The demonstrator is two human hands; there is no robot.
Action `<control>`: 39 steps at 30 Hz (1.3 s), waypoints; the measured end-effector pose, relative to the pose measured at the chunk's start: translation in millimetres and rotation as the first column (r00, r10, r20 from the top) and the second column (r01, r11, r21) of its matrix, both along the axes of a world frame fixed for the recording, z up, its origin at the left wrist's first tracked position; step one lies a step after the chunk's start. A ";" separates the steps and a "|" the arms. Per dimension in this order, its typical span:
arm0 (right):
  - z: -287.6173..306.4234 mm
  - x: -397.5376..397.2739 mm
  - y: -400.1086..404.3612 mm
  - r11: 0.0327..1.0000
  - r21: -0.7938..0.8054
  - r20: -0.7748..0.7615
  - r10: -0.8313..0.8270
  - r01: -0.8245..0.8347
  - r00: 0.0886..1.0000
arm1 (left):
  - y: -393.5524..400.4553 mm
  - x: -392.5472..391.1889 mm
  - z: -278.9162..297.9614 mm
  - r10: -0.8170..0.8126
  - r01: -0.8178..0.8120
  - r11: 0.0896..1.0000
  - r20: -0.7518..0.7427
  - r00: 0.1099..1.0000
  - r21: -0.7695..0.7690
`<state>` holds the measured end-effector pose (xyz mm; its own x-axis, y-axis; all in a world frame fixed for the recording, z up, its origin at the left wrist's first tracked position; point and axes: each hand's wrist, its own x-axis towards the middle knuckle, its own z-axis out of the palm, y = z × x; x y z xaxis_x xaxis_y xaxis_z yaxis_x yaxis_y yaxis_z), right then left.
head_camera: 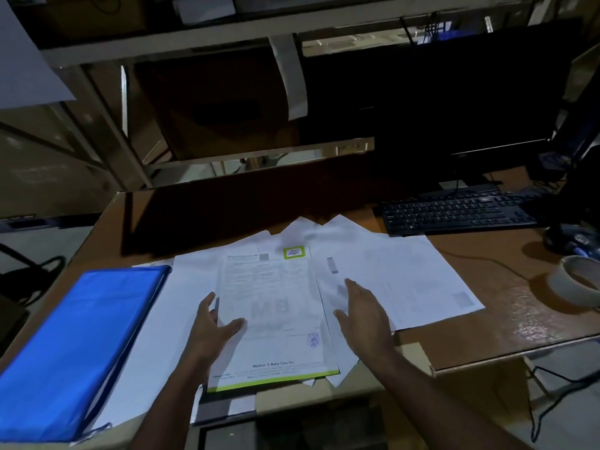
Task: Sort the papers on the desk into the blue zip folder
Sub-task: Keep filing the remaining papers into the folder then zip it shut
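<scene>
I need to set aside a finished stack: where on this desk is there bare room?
Bare desk lies between the spread papers and the tape roll, below the keyboard. The far-left corner beyond the blue folder is bare too. The middle is crowded.

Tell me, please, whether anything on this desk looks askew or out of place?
Yes: the loose papers lie fanned at odd angles, and the green-edged sheet between the left hand and right hand overhangs the desk front edge.
</scene>
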<state>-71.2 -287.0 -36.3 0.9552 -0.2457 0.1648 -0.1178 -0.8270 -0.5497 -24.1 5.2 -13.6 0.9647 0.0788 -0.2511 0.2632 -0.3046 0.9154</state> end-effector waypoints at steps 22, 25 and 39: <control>31.7 -2.6 50.1 0.793 0.064 0.114 0.597 -0.605 0.794 | 7.7 -7.3 12.5 0.154 -0.206 0.884 -0.155 0.976 -0.420; 33.7 -2.7 52.9 0.835 0.081 0.068 0.539 -0.544 0.839 | 9.7 -2.7 8.8 0.124 -0.142 0.953 -0.083 0.989 -0.267; 24.4 8.6 51.7 0.958 0.204 -0.006 0.206 -0.201 0.978 | 24.0 5.8 -4.1 0.164 -0.184 0.867 -0.084 0.983 -0.464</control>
